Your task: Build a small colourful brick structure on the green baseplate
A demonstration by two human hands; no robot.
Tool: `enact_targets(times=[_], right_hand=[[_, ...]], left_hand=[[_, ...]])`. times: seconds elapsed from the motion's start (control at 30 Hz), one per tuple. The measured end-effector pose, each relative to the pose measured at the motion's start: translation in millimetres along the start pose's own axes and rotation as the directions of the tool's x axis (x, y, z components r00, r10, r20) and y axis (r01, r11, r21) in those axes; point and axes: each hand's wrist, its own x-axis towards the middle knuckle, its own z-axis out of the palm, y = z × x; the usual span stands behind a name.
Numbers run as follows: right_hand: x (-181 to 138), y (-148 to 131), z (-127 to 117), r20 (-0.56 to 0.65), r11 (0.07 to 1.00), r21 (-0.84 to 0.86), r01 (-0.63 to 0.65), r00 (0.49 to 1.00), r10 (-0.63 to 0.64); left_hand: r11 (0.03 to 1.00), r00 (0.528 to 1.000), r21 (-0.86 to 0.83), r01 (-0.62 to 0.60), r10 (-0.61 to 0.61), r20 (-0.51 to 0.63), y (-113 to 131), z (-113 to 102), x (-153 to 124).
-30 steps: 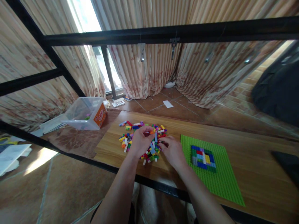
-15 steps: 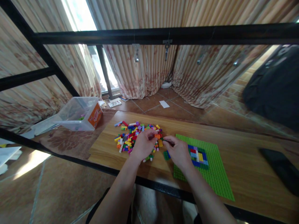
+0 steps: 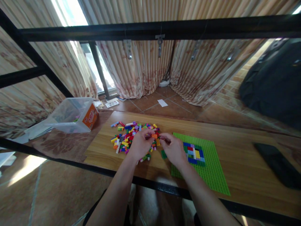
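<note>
My left hand [image 3: 141, 144] is over the right side of a loose pile of coloured toy bricks [image 3: 127, 138]. Its thumb and fingers are closed around an orange brick [image 3: 154, 136]. Close beside it, my right hand [image 3: 173, 149] has its thumb and index finger drawn together; what they hold, if anything, is hidden. A yellow-orange brick [image 3: 157, 142] shows between the two hands. Under the right fingers lies a dark green brick [image 3: 163, 154], partly covered. A green baseplate [image 3: 211, 175] on the right carries a flat blue, green, red, white and yellow brick build [image 3: 194, 153].
The wooden table [image 3: 237, 150] has a dark flat object [image 3: 276, 164] at its right. On the floor to the left stands a clear plastic bin [image 3: 70, 114] with an orange label. A black metal bar [image 3: 141, 32] crosses above, before curtains [image 3: 138, 72].
The whole view has shifted slightly, so things appear further left and a little higher. My right fingertips have come slightly closer together; both hands stay near the pile's right edge.
</note>
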Motion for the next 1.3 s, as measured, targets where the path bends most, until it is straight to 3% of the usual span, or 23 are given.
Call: enact_targets(times=[0.13,0.5,0.73,1.03,1.3], right_hand=[[-6,-1,-18,0.028,0.996,0.085,0.038,0.999,-0.04],[-28,14,-88,0.103,0.998,-0.056,0.014,0.995,-0.009],[-47,54,-131,0.08,0.979,-0.191,-0.074,0.993,0.09],[-47,65,-123,0.137,0.962,-0.273,0.007,0.99,0.031],[-48,72,-122,0.175,0.957,-0.289,0.014,0.984,0.039]], left_hand=[[0.999,0.998,-0.038,-0.01,0.013,0.061,2,10,-4],[0.984,0.973,-0.171,-0.055,0.091,0.21,9,75,-22],[0.992,0.975,0.051,-0.114,0.101,0.2,10,85,-21],[0.961,0.955,0.234,-0.149,0.079,0.285,15,92,-22],[0.947,0.947,0.282,-0.154,0.059,0.316,10,101,-25]])
